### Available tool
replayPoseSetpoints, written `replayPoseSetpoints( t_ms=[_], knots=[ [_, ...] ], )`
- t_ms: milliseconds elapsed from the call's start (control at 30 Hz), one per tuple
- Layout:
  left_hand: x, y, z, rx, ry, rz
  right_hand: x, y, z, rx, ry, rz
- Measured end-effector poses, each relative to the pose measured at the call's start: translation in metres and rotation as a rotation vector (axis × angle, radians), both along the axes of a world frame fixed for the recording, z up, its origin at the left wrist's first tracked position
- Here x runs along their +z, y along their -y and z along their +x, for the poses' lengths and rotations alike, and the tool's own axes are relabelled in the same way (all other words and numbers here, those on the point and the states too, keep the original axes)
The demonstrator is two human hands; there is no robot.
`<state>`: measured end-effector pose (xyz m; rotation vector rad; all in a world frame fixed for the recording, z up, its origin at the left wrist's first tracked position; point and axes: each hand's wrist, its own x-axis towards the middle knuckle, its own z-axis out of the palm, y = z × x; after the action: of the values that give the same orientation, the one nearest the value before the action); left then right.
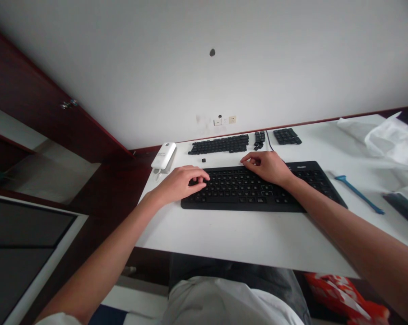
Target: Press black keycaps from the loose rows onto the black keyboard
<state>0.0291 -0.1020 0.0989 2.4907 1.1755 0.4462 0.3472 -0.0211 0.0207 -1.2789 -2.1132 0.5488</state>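
From my remote view, the left hand [180, 183] is at the keyboard's left end, its fingers curled and the thumb slightly apart from them; I see nothing held there, and that light rest probably steadies the board. The black keyboard [238, 183] lies flat under both hands, running from the left hand past the right, squarely facing the person so its keys are within reach. The right hand [270, 168] bends over its far edge, fingertips drawn together; I can't tell whether they pinch anything, and its wrist hides some keys.

Around them, a white device [164, 155] sits beyond the left hand, toward the left edge of the white table [258, 230]. One loose keycap [204, 160] lies just beyond that hand, with a long bank of keycaps [220, 144] farther out. Past the right hand are a small cluster [259, 140], a dark cable [269, 139] and a keypad block [287, 136], apparently grouped to match the layout. Right of that hand, the blue tool [359, 194] lies beside the board; the crumpled plastic [390, 140] and a dark object [405, 207] crowd that side, and the right forearm crosses the board's near edge, blocking part of it.
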Motion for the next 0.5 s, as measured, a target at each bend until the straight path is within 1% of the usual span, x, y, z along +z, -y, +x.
replayPoseSetpoints(
  t_ms=[100,233,367,433,500],
  knots=[
    [0.003,0.017,-0.009,-0.037,-0.148,-0.055,0.0,0.0,0.0,-0.006,0.005,-0.004],
    [-0.007,0.034,-0.011,-0.032,-0.278,-0.023,0.0,0.0,-0.001,-0.009,0.013,-0.002],
    [-0.017,0.038,-0.011,-0.004,-0.268,0.003,-0.001,0.0,-0.001,-0.009,0.018,0.006],
    [-0.018,0.039,-0.012,0.017,-0.234,0.01,-0.001,0.0,0.0,-0.009,0.017,0.01],
    [-0.017,0.039,-0.014,0.065,-0.187,-0.003,-0.002,0.0,0.0,-0.008,0.012,0.012]
  ],
)
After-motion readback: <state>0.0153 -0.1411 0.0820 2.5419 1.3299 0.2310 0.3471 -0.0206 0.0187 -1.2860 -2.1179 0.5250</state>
